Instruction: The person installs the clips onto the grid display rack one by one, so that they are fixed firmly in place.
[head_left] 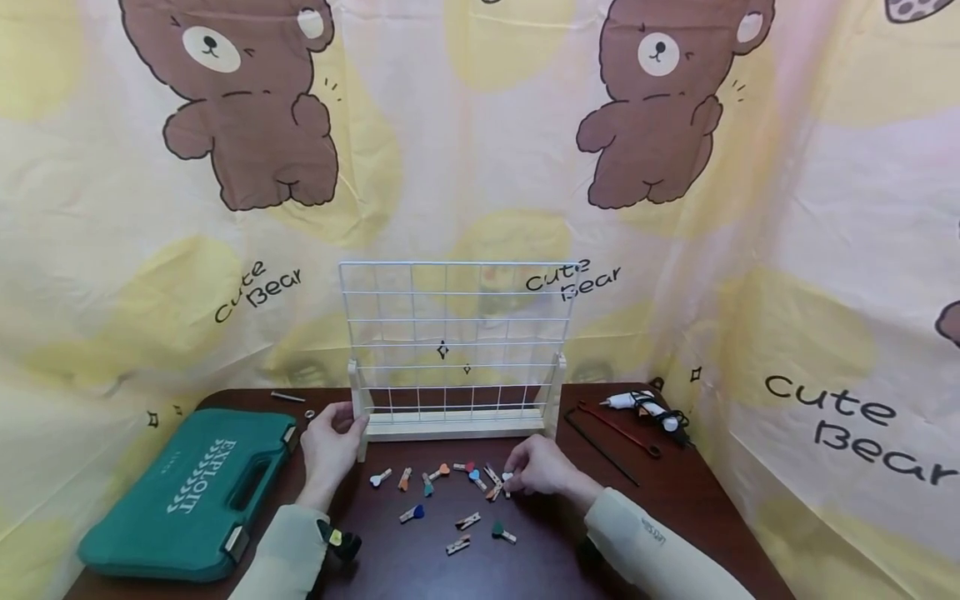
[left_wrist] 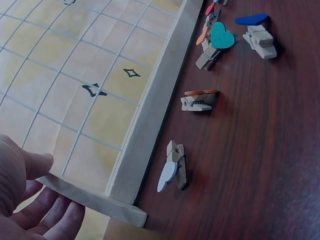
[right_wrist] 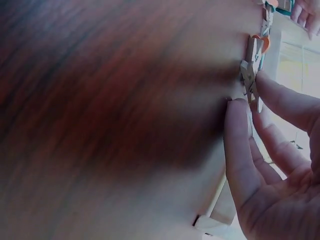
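A white wire grid rack [head_left: 450, 342] stands upright in a pale wooden base [head_left: 457, 429]. My left hand [head_left: 330, 446] grips the left wooden post [left_wrist: 90, 197], thumb on one face and fingers behind. In front of the rack lie several small wooden clothespins with coloured hearts, including a teal one [left_wrist: 222, 36], a white one [left_wrist: 169, 172] and a dark green one [head_left: 504, 532]. My right hand [head_left: 542, 467] pinches a white-heart clothespin [head_left: 507, 481] at the right of the group, its body partly hidden by fingers. Another clothespin [right_wrist: 252, 65] lies close to those fingertips [right_wrist: 237, 107].
A green tool case [head_left: 180, 492] lies at the left. Behind it are a metal rod [head_left: 288, 397] and a small ring [head_left: 310, 414]. At the right lie a white glue gun [head_left: 645, 406] with black cord, a red rod [head_left: 618, 427] and a black rod [head_left: 600, 446]. Bear-print cloth [head_left: 465, 167] hangs behind.
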